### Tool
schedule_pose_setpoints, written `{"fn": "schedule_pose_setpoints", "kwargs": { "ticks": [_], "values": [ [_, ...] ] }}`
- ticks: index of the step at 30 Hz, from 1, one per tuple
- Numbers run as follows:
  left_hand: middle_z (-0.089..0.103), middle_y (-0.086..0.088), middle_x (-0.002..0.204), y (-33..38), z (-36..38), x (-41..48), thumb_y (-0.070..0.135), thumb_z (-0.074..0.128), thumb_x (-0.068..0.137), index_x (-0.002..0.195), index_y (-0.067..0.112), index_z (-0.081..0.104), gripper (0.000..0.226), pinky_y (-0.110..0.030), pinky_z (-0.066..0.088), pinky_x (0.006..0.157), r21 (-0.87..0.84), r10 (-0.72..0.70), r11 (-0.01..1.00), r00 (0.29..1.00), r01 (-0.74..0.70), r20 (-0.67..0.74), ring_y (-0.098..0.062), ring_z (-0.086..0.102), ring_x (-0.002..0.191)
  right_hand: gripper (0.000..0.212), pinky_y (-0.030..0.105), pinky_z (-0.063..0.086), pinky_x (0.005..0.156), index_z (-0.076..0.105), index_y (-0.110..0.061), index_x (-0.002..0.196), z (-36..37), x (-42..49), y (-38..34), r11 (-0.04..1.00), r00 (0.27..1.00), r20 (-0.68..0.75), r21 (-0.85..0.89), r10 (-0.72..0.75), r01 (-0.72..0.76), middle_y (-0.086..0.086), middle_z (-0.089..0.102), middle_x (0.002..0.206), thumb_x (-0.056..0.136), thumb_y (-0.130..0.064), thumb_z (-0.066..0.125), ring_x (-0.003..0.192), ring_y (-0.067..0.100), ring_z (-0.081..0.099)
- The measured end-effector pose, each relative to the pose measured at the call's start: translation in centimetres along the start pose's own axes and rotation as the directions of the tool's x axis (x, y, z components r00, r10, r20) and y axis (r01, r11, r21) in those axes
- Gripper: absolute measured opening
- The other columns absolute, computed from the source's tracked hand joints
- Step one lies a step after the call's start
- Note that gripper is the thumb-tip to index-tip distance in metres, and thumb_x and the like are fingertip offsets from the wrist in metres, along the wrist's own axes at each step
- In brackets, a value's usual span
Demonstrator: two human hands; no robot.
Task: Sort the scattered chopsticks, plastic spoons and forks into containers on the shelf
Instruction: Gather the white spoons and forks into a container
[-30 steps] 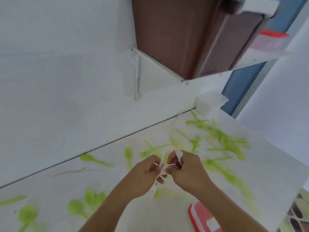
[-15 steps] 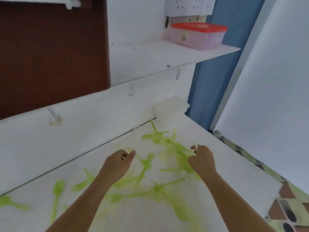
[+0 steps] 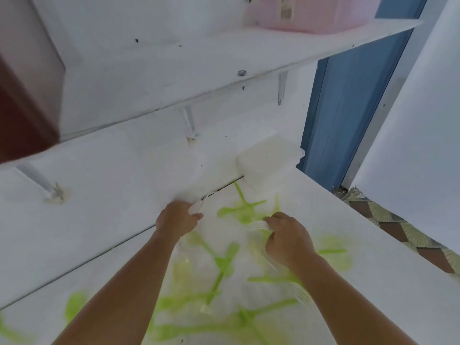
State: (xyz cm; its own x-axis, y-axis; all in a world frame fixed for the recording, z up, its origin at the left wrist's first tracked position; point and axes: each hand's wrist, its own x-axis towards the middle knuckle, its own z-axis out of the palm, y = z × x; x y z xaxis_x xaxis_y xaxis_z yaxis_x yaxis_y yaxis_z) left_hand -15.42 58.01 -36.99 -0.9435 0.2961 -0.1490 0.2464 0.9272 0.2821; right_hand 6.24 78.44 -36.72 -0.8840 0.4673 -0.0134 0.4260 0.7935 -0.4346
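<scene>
Hands have separated, and the view has turned to the right

One second ago both hands were pressed together at the middle of the tabletop (image 3: pixel 373 245), working on one bundle of white cutlery. Now they are well apart. The left hand (image 3: pixel 178 220) has gone to the back edge by the wall and holds white plastic pieces (image 3: pixel 198 207) in its fingers. The right hand (image 3: pixel 288 241) has come over the pile of green utensils (image 3: pixel 239 210) and grips a white fork (image 3: pixel 258 226). The camera has also swung: the brown box (image 3: pixel 22 95) has moved from the top centre to the left border, and the pink container (image 3: pixel 311 13) now sits at the top, with its red lid out of view.
</scene>
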Motion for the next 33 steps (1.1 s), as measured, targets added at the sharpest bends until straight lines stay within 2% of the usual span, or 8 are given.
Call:
{"fn": "schedule_pose_setpoints", "kwargs": {
  "ticks": [6,11,19,22,25,27,30,33],
  "values": [
    [0.065,0.001,0.109,0.8,2.5,-0.1,0.037,0.068,0.093,0.104,0.027,0.076,0.018,-0.037,0.054,0.084,-0.021,0.100,0.995,0.993,-0.101,-0.066,-0.033,0.066,0.106,0.029,0.027,0.047,0.079,0.070,-0.021,0.107,3.0,1.4,-2.5,0.999,0.997,0.072,-0.035,0.000,0.003,-0.003,0.062,0.106,0.082,-0.014,0.057,0.107,0.026,0.064],
    [0.066,0.000,0.107,0.2,2.3,-0.6,0.028,0.064,0.091,0.098,0.027,0.065,0.008,-0.034,0.050,0.077,-0.088,0.090,0.992,0.996,-0.092,-0.026,-0.032,0.065,0.101,0.015,0.031,0.042,0.071,0.069,-0.016,0.096,3.0,0.6,-1.6,0.999,1.000,0.027,-0.053,0.003,-0.001,0.001,0.060,0.102,0.087,-0.011,0.059,0.100,0.030,0.065],
    [0.059,0.001,0.074,-2.9,-1.5,-2.9,0.019,0.057,0.091,0.075,0.017,0.053,0.017,-0.033,0.044,0.062,-0.199,0.037,0.977,0.984,-0.071,-0.173,-0.031,0.057,0.074,0.023,0.031,0.045,0.062,0.060,-0.021,0.088,1.8,-0.4,0.3,0.976,0.988,-0.036,0.166,0.149,-0.141,-0.001,0.060,0.077,0.080,-0.001,0.051,0.074,0.030,0.059],
    [0.066,0.001,0.081,-4.1,-3.3,-5.1,0.018,0.057,0.095,0.080,0.020,0.065,0.017,-0.030,0.043,0.060,-0.388,0.017,0.921,0.999,-0.032,-0.043,-0.023,0.060,0.074,0.023,0.029,0.047,0.065,0.067,-0.024,0.098,1.1,-0.8,-0.1,0.926,0.978,-0.007,0.325,0.208,-0.194,-0.003,0.066,0.079,0.087,-0.006,0.057,0.073,0.021,0.063],
    [0.063,0.003,0.069,-5.4,-4.7,-7.8,0.014,0.053,0.102,0.087,0.014,0.065,0.020,-0.032,0.046,0.066,-0.578,-0.019,0.814,0.996,0.063,0.083,-0.019,0.055,0.062,0.006,0.027,0.045,0.066,0.073,-0.015,0.084,-0.3,-1.2,-0.7,0.785,0.941,0.083,0.531,0.327,-0.319,-0.001,0.070,0.074,0.089,-0.016,0.071,0.071,0.015,0.062],
    [0.065,-0.002,0.066,-6.3,-5.6,-10.3,0.009,0.047,0.107,0.097,0.005,0.061,0.017,-0.041,0.051,0.072,-0.701,-0.021,0.705,0.990,0.112,0.137,-0.022,0.056,0.056,0.014,0.027,0.040,0.056,0.066,-0.007,0.079,-1.4,-2.0,-1.1,0.607,0.927,0.175,0.713,0.331,-0.351,0.006,0.066,0.064,0.092,-0.011,0.069,0.059,0.019,0.054],
    [0.078,-0.008,0.098,-7.4,-7.8,-15.7,0.007,0.046,0.109,0.114,0.006,0.059,0.014,-0.041,0.058,0.063,-0.802,0.031,0.567,0.967,0.191,0.252,-0.024,0.056,0.059,0.002,0.030,0.034,0.049,0.059,-0.003,0.098,-3.1,-4.3,-1.9,0.268,0.928,0.315,0.894,0.198,-0.360,0.020,0.065,0.070,0.098,-0.001,0.059,0.054,0.026,0.052],
    [0.075,-0.011,0.112,-9.5,-10.3,-21.1,0.009,0.053,0.107,0.125,0.009,0.062,0.020,-0.034,0.046,0.056,-0.860,0.132,0.470,0.947,0.200,0.293,-0.026,0.054,0.063,0.018,0.032,0.032,0.050,0.059,-0.001,0.110,-4.2,-6.9,-3.3,0.171,0.919,0.388,0.903,0.070,-0.394,0.027,0.067,0.084,0.096,0.008,0.053,0.051,0.028,0.051]
  ]
}}
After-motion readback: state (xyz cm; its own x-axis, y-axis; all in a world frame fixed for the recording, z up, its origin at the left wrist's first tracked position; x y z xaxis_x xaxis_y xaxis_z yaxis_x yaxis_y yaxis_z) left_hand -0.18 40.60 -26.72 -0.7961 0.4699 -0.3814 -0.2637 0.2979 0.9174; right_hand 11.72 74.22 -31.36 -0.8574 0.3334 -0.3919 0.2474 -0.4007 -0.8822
